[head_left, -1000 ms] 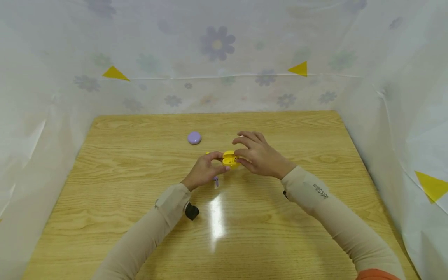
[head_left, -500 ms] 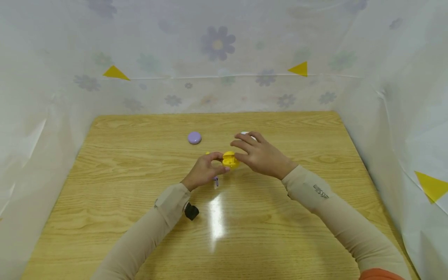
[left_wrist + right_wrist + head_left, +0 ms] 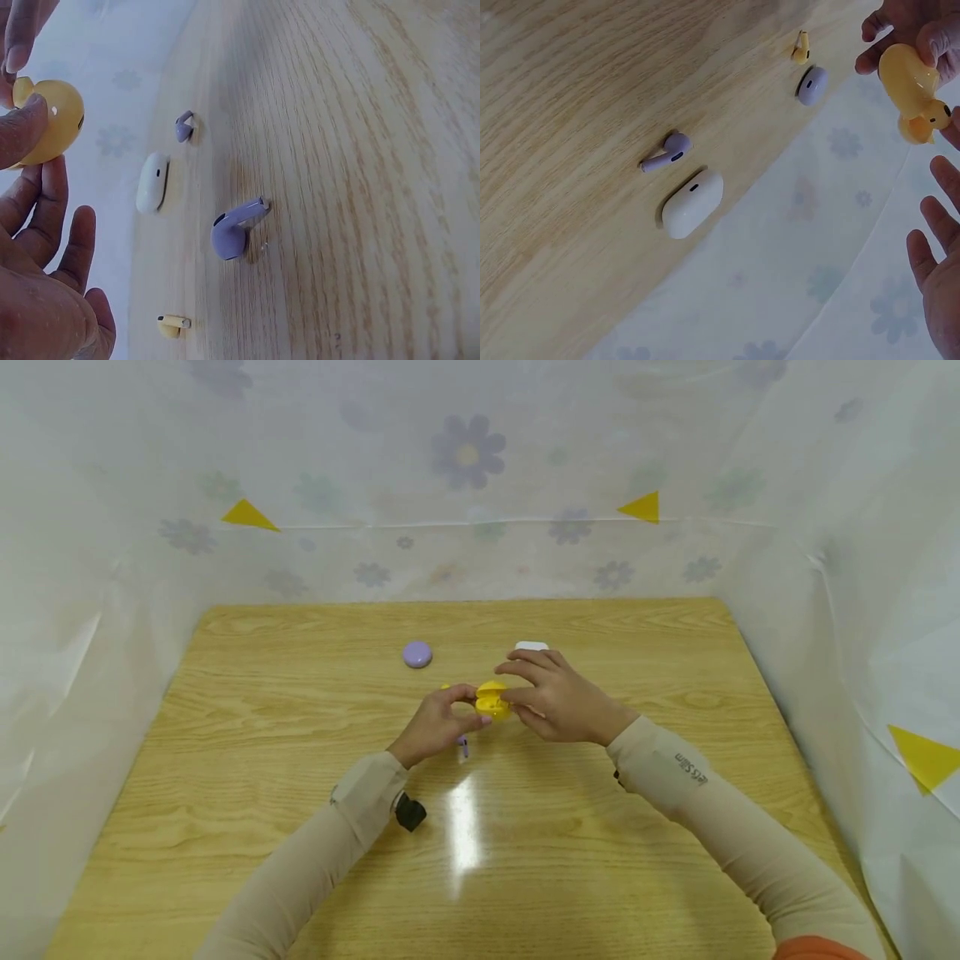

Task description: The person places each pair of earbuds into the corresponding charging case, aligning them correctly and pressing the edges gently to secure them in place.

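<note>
My left hand (image 3: 438, 727) grips a yellow earbud case (image 3: 492, 712) above the middle of the table, its lid raised. Its thumb presses on the side of the case in the left wrist view. My right hand (image 3: 566, 702) is at the case's right side, thumb and index finger at the opening, the other fingers spread. Between those fingertips a yellow earbud (image 3: 935, 112) with a black oval mark shows at the case mouth in the right wrist view. A second yellow earbud (image 3: 171, 325) and a purple earbud (image 3: 229, 240) lie on the table near my left hand.
Beyond the hands, a round purple case (image 3: 417, 654) lies at the back left and a white case (image 3: 532, 646) at the back right. Another purple earbud (image 3: 673, 148) lies near the white case. White flower-printed sheets (image 3: 465, 560) enclose the wooden table (image 3: 300, 677).
My right hand drew slightly back from the case and then returned its thumb and index finger to the opening. The white case has come more into view. My left hand stays in place.
</note>
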`<state>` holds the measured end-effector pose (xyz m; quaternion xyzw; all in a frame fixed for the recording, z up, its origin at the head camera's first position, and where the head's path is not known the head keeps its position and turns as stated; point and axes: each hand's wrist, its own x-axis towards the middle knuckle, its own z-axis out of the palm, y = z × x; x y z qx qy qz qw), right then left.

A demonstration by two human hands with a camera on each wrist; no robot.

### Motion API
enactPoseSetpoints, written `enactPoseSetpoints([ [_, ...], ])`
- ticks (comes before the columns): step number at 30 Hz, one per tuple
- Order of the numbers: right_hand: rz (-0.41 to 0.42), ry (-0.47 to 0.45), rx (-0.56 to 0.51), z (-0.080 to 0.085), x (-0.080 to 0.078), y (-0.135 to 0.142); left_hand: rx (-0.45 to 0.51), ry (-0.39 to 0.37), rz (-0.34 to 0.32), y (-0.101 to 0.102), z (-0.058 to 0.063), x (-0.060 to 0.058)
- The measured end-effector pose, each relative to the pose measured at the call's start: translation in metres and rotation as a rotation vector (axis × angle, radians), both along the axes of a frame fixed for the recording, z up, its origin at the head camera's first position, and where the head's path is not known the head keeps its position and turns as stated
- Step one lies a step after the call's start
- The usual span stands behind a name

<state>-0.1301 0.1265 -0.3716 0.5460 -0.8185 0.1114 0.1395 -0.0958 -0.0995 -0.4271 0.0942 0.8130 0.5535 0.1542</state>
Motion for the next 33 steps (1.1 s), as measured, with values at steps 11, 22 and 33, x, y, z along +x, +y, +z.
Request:
enactPoseSetpoints([
  [11, -0.004, -0.015, -0.055, -0.002, 0.0001, -0.0016, -0.001, -0.017, 0.003, 0.0019, 0.0046, 0.0011],
  [22, -0.018, -0.019, -0.036, -0.0059, -0.0005, -0.003, 0.011, -0.034, 0.002, 0.0019, 0.0012, 0.0009],
  [33, -0.012, -0.009, -0.054, -0.0081, -0.0013, -0.0037, -0.013, -0.022, 0.014, 0.0012, 0.0021, 0.0005],
])
